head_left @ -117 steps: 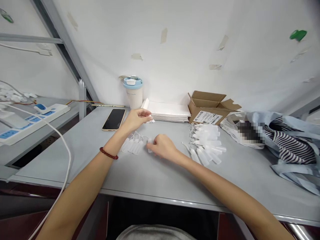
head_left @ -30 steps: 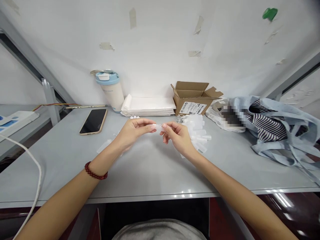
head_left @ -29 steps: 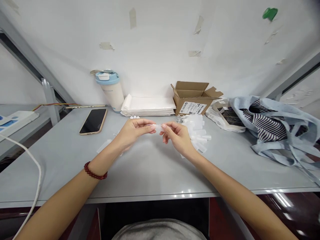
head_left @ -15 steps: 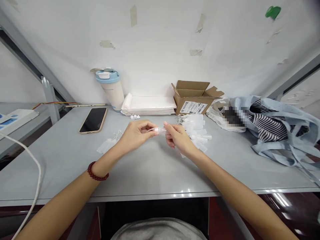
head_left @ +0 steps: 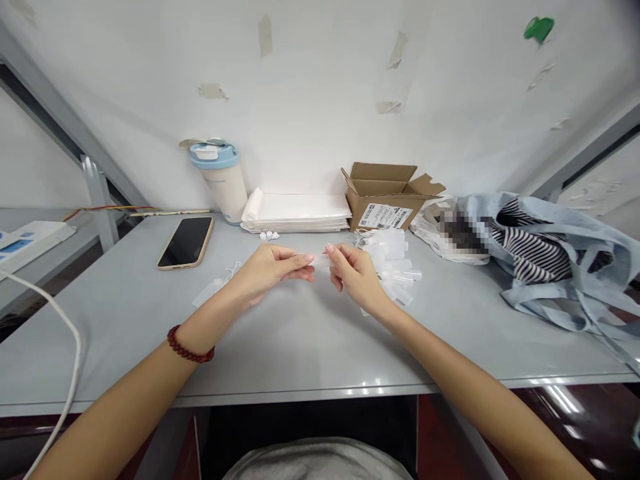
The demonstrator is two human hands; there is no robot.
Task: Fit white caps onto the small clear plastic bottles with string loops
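Over the middle of the desk, a small translucent plastic tube [head_left: 322, 261] lies sideways between my two hands. My left hand [head_left: 270, 272] pinches its left end with thumb and fingers. Its right end is gripped by my right hand [head_left: 356, 275], fingers curled. Fingertips hide both ends of the tube. A pile of similar translucent tubes [head_left: 393, 253], some with thin white strings, lies just beyond and right of my right hand. A few more tubes [head_left: 209, 292] lie partly hidden behind my left wrist. Several small white pieces [head_left: 269, 235], perhaps caps, sit beyond my left hand.
Along the back stand a blue-lidded cup [head_left: 223, 187], a stack of white envelopes [head_left: 300, 212] and an open cardboard box [head_left: 385, 210]. A phone [head_left: 185, 242] lies at left. A light-blue cloth bag [head_left: 565, 233] is at right; a white cable [head_left: 70, 333] hangs at left.
My left fingers have shifted along the tube and closed over its left end, where a white cap and thin strand showed before. My right hand has barely moved.
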